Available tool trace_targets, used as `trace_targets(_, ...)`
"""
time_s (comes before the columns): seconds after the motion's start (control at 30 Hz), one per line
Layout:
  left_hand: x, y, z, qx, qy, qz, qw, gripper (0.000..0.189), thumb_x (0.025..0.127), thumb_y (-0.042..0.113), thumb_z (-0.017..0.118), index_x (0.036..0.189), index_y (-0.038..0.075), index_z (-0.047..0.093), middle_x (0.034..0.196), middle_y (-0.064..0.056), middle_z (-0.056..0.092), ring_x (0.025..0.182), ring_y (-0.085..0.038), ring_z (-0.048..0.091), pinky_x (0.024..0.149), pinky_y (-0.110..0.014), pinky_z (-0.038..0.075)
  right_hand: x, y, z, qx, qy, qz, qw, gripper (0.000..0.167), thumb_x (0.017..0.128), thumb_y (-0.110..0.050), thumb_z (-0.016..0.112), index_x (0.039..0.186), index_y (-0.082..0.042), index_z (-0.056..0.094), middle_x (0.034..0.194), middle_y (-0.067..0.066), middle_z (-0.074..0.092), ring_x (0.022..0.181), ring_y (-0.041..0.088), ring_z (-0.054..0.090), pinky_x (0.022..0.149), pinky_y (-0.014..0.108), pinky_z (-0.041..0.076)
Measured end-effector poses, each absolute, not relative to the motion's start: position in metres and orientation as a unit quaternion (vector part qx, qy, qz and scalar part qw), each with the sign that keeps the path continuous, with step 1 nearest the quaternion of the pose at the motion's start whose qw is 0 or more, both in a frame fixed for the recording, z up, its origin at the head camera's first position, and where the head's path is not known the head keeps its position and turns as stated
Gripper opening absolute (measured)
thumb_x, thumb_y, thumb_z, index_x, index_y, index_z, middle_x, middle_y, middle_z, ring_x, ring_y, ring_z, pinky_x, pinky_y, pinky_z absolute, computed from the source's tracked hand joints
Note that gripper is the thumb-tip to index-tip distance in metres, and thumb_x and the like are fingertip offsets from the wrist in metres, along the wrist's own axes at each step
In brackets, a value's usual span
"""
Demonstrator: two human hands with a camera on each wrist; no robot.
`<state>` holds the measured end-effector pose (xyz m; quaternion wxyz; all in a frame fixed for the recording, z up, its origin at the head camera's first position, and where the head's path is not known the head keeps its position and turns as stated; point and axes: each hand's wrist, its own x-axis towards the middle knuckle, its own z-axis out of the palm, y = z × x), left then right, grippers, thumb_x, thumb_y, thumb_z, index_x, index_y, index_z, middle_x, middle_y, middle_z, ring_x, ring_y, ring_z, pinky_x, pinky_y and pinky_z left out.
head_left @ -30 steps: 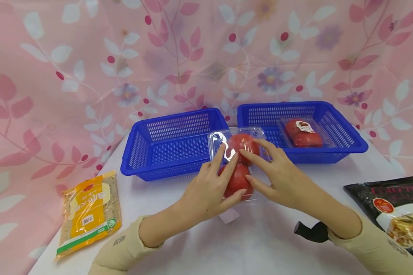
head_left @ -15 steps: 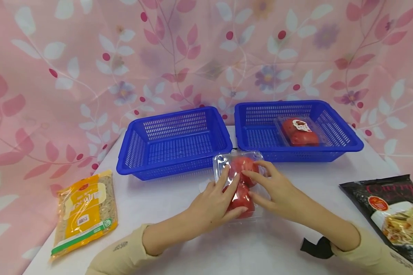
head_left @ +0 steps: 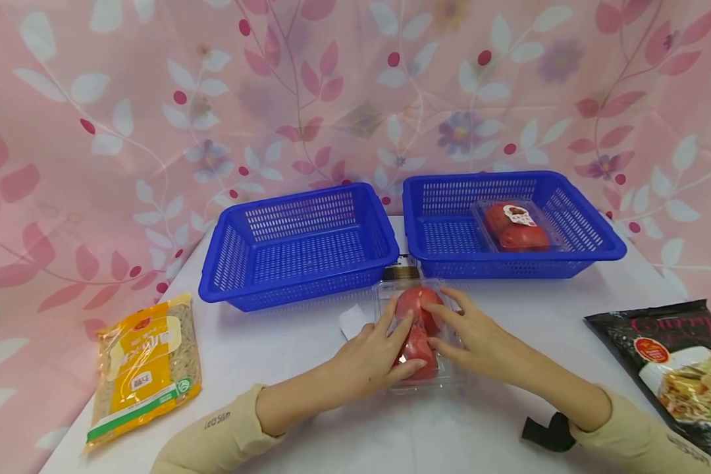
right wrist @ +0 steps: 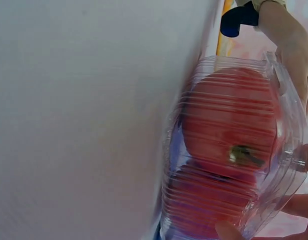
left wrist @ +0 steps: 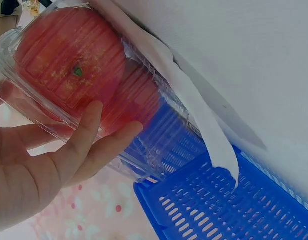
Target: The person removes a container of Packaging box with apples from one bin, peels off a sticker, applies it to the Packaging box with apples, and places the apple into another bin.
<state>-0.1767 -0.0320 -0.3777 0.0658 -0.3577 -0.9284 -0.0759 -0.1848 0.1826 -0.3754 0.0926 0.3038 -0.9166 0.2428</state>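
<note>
Clear container (right wrist: 271, 187) — two red tomatoes (right wrist: 229, 120) inside

Head view: bright, even, soft light; faint, diffuse shadows on tablecloth (head_left: 468, 428). Small glints on clear package (head_left: 419, 345). Sheen on yellow bag (head_left: 145, 368), fine print too soft to read. Wrist views dimmer, greyer. Left wrist: soft-edged shadow beside white strip (left wrist: 196, 107). Right wrist: tablecloth flat grey, upper right corner paler, pale reflections along plastic ridges; slight blur there, perhaps from motion, hard to tell.
</note>
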Motion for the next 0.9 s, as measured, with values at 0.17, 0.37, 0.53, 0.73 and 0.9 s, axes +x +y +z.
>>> trace_targets(0.17,-0.181,-0.035,-0.380,-0.340,-0.935,-0.102,0.025,0.074,0.089,0.060,0.037,0.144,0.011,0.028,0.146,-0.021,0.023,0.094,-0.035,0.061,0.062,-0.037,0.054,-0.185,0.183,-0.376,0.286,-0.924,0.244,0.065,0.048,0.085,-0.026,0.065,0.129,-0.011,0.052,0.135,0.025,0.035,0.106,0.043,0.052,0.075,0.051,0.050)
trace_targets(0.37,-0.185,-0.051,-0.379,-0.310,-0.943,-0.118,-0.016,0.074,0.088,0.065,0.030,0.147,0.019,0.023,0.150,-0.013,0.019,0.110,-0.036,0.054,0.070,-0.046,0.053,-0.187,0.183,-0.376,0.288,-0.924,0.246,0.054,0.050,0.087,-0.032,0.062,0.132,-0.014,0.049,0.138,0.022,0.034,0.113,0.044,0.048,0.078,0.054,0.047)
trace_targets(0.53,-0.189,-0.068,-0.382,-0.270,-0.955,-0.122,-0.014,0.071,0.088,0.066,0.028,0.146,0.025,0.024,0.148,-0.012,0.024,0.117,-0.037,0.047,0.074,-0.052,0.050,-0.188,0.185,-0.376,0.294,-0.922,0.242,0.062,0.051,0.086,-0.031,0.063,0.132,-0.013,0.049,0.138,0.023,0.035,0.113,0.044,0.048,0.079,0.055,0.047)
trace_targets(0.73,-0.192,-0.085,-0.383,-0.245,-0.963,-0.115,-0.011,0.063,0.092,0.057,0.035,0.144,0.022,0.029,0.145,-0.014,0.030,0.118,-0.039,0.045,0.077,-0.055,0.048,-0.189,0.186,-0.374,0.285,-0.930,0.226,0.061,0.051,0.085,-0.030,0.064,0.132,-0.014,0.050,0.138,0.022,0.035,0.119,0.044,0.041,0.086,0.059,0.041)
trace_targets(0.9,-0.203,-0.105,-0.386,-0.259,-0.961,-0.093,0.020,0.049,0.092,0.032,0.052,0.138,0.018,0.042,0.139,-0.018,0.039,0.117,-0.042,0.045,0.075,-0.055,0.048,-0.190,0.186,-0.373,0.284,-0.934,0.207,0.071,0.049,0.084,-0.028,0.066,0.129,-0.013,0.053,0.137,0.022,0.037,0.119,0.044,0.041,0.086,0.059,0.040)
